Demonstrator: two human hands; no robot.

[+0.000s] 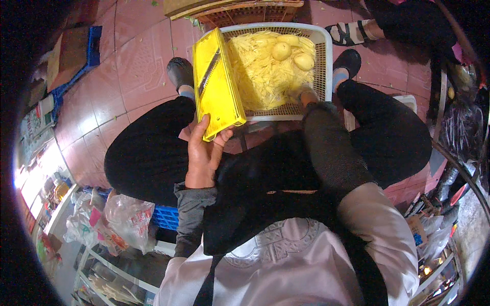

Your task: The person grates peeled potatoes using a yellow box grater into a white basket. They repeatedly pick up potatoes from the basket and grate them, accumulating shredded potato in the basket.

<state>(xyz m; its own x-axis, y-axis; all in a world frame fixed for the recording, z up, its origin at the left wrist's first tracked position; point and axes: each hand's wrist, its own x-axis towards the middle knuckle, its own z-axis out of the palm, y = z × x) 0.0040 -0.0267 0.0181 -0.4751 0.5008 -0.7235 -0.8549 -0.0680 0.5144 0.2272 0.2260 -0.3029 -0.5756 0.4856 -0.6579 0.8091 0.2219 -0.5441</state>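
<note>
My left hand [206, 147] grips the lower end of a yellow plastic mandoline slicer [214, 88]. Its slanted metal blade faces up, and the far end lies over the left rim of a white plastic basket [327, 69]. Pale yellow shreds [260, 72], apparently potato, fill much of the basket. Several whole peeled potatoes sit on the shreds at the far right, one of them a round potato [281, 51]. My right hand [305, 95] reaches down into the near right part of the basket among the shreds. Motion blur hides its fingers and whatever they may hold.
Beyond the basket stands a reddish-brown plastic crate [249, 14]. Another person's sandalled foot [350, 32] is at the far right. Pink floor tiles [143, 61] carry green scraps. A cardboard box [69, 55] lies left; plastic bags [128, 216] and a blue crate [165, 217] are near my left side.
</note>
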